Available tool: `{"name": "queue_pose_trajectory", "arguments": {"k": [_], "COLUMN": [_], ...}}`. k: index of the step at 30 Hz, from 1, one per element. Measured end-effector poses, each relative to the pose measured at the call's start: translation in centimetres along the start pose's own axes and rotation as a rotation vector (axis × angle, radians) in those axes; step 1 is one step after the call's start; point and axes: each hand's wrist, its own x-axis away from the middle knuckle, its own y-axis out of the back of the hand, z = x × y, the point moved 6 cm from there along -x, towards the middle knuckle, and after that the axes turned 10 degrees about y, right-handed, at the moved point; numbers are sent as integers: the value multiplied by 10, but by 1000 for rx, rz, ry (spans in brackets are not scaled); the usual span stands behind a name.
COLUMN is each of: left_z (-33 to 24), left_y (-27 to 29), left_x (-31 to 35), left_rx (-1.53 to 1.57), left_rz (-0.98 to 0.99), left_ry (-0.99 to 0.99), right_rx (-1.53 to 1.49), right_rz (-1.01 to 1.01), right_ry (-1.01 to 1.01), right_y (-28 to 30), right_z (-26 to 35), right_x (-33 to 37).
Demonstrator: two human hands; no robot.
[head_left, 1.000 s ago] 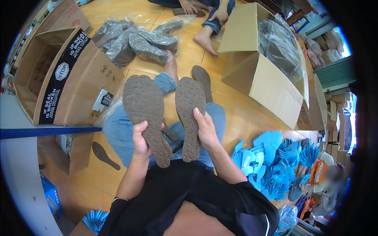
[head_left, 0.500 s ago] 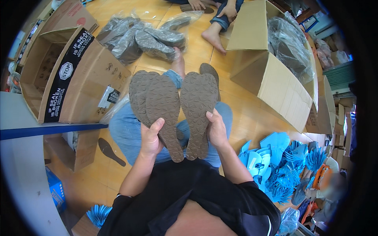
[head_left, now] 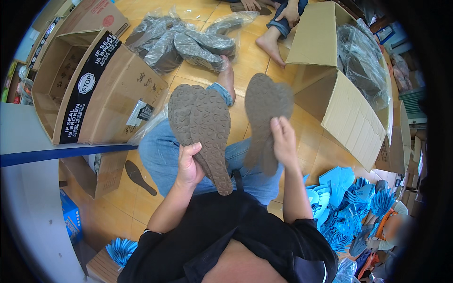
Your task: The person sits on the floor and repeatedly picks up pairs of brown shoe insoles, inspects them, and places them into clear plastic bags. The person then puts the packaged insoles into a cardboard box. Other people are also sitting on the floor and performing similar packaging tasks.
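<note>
Overlapping, two embossed brown shoe soles point(head_left: 211, 115) are clasped by the left hand point(head_left: 191, 166); blurred soles point(head_left: 264, 111), number unclear, are held by the right hand point(head_left: 284, 144).

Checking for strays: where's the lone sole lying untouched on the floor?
In the head view, the sole lies on the floor, left of the left hand, between the cardboard box below the blue edge and the left knee.

I'm in what looks like a footwear workshop. I hold shoe soles point(head_left: 212, 125), and on the tiled floor point(head_left: 118, 200) about me are a large cardboard box point(head_left: 351, 118), bagged soles point(head_left: 200, 49) and piles of blue pieces point(head_left: 337, 219).
</note>
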Motion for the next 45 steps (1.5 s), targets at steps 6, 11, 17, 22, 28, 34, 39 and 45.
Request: {"name": "queue_pose_trajectory", "arguments": {"k": [6, 11, 17, 22, 28, 34, 39, 45], "left_z": [-9, -14, -22, -23, -21, -17, -18, -22], "left_y": [-2, 7, 16, 22, 27, 24, 13, -1], "left_x": [-2, 2, 5, 4, 0, -4, 4, 24], "left_rx": [-137, -138, -106, -51, -13, -54, -60, 37], "left_rz": [-28, -113, -161, -175, -173, -124, -67, -34], "left_ry": [-75, -96, -138, -104, -111, -99, -88, -69], "right_rx": [410, 364, 451, 772, 690, -187, -343, -428], "right_rz": [15, 194, 139, 121, -43, -72, -11, 98], "right_ry": [6, -22, -134, -176, -48, 79, 118, 72], "right_y": [45, 30, 24, 25, 37, 5, -18, -48], "right_z": [-79, -155, -209, -203, -156, -57, 28, 71], "right_x": [-85, -117, -128, -130, -122, -47, -2, 25]}}
